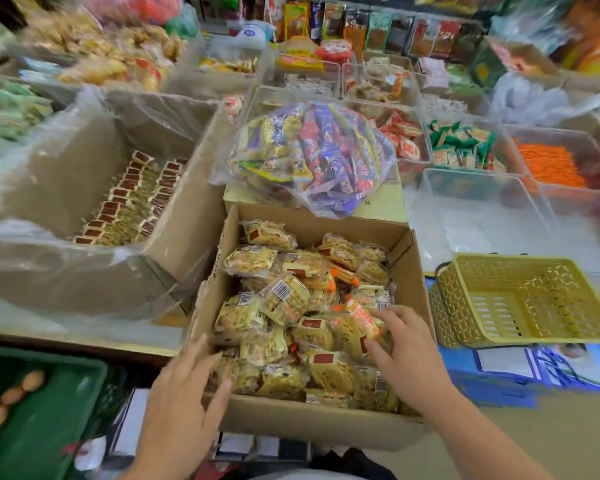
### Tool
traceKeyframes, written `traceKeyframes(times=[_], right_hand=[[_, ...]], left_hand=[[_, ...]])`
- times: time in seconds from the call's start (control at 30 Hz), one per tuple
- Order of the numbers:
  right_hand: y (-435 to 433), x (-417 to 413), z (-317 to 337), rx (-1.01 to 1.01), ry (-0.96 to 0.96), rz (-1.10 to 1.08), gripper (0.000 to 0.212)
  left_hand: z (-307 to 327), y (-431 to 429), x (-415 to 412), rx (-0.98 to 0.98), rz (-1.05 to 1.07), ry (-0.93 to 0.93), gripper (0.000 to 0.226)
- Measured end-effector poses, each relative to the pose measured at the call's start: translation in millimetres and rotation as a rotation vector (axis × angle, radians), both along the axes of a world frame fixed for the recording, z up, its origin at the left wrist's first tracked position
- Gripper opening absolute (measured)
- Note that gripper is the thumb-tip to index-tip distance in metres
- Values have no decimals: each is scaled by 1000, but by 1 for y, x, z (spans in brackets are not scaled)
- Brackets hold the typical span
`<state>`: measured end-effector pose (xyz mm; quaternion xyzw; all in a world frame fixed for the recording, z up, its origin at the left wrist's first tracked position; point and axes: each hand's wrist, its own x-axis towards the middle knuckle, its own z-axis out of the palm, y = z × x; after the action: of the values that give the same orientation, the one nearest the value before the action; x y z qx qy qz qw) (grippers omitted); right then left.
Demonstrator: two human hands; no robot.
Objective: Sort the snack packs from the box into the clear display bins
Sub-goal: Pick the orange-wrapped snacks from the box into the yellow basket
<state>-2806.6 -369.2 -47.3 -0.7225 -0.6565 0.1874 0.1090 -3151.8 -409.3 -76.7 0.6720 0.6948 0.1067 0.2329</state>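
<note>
**Head view: snack box, both hands**

Open brown cardboard box [326, 424]: full of yellow clear-wrapped snack packs [284, 299]. Left hand [184, 386], at the box's near-left corner: fingers wide, gripping nothing. Right hand [409, 348], inside the box, near-right: fingers spread, resting on packs. Clear plastic display bins [482, 188]: behind the box, right. Yellow lattice plastic basket [520, 299]: just right of the box.
</note>
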Motion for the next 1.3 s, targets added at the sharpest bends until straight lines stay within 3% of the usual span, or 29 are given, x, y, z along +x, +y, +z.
traceKeyframes(times=[0.17,0.3,0.47,0.57,0.63,0.77,0.9,1.0,1.1,1.3], right_hand=[[37,-16,-20,-345,67,-56,67],[47,-19,-33,-415,120,-102,27],[67,-17,-39,-432,209,-41,44],[91,1,-33,-449,240,123,53],[110,13,-25,-491,306,242,63],[155,24,-25,-289,307,331,25],[173,9,-38,-217,233,381,47],[172,-15,-48,-273,270,353,65],[172,-26,-53,-338,174,329,90],[173,-22,-63,-295,152,280,89]], left_hand=[[-14,-12,-5,44,-18,-100,57],[-12,-11,-5,12,-16,-63,60],[7,-15,9,-22,71,104,66],[26,-12,38,47,147,246,59],[31,-7,62,123,122,236,59],[22,16,111,125,79,132,50],[6,28,143,-142,169,183,53],[2,28,146,-157,246,228,53],[1,26,147,-163,253,285,53],[6,31,152,-149,256,326,62]])
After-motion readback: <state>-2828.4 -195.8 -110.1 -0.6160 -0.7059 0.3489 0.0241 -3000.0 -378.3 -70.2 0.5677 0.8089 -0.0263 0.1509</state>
